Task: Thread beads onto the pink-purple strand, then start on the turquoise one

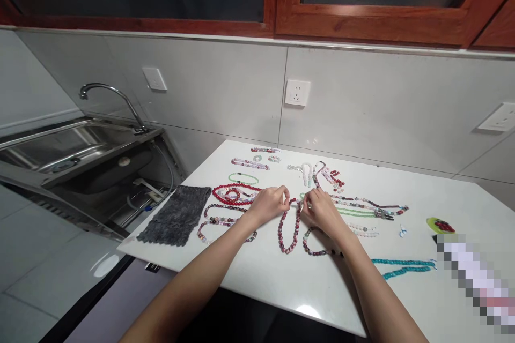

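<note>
Left hand point(269, 202) and right hand point(323, 209), fingers pinching near the ends of the maroon bead strand point(287, 250), its loop on the table point(261, 273): beads strung, ends apparently not yet joined!

From where I stand, I can read no word, brand or number anywhere. The pixelated object point(478, 285) at the lower right of the frame is broken into coarse blocks, so any print on it is lost. The socket point(298, 92) just above centre shows only slots; any marks on the beads point(288, 250) at lower centre are too small to tell.
</note>
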{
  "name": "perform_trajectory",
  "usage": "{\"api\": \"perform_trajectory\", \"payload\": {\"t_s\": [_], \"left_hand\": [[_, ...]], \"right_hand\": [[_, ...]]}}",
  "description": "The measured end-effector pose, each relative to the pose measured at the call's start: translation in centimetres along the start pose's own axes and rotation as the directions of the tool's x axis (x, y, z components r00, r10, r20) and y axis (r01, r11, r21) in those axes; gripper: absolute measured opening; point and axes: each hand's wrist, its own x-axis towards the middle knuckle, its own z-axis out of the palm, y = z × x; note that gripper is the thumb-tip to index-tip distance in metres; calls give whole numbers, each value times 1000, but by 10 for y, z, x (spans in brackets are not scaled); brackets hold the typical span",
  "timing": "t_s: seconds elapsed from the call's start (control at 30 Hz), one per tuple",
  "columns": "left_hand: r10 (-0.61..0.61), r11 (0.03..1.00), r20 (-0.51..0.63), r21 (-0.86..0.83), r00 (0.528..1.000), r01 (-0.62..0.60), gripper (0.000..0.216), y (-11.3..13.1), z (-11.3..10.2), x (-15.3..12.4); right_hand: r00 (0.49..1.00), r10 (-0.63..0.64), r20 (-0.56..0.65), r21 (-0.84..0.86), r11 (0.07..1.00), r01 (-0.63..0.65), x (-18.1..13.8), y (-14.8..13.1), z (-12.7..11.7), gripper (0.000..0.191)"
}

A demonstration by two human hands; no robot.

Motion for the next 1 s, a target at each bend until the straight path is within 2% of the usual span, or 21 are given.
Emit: {"api": "perform_trajectory", "payload": {"t_s": [0.17,0.37,0.73,0.83,1.0], "left_hand": [[-60,996,27,-69,998,62,14,0,3,0],[-63,991,24,-115,998,66,14,0,2,-1],[-63,966,57,-248,996,75,16,1,-3,1],[-69,924,119,-368,991,108,13,3,-5,0],[-25,779,348,-581,937,237,17,6,-14,-1]], "right_hand": [[1000,14,12,51,999,-15,0,-1,-6,14],[998,9,55,96,995,-14,0,-3,-12,14],[999,-13,33,84,996,10,-1,3,-8,13],[1000,-2,16,64,998,1,-1,6,-3,13],[1000,19,13,30,999,-19,-1,12,5,14]]}}
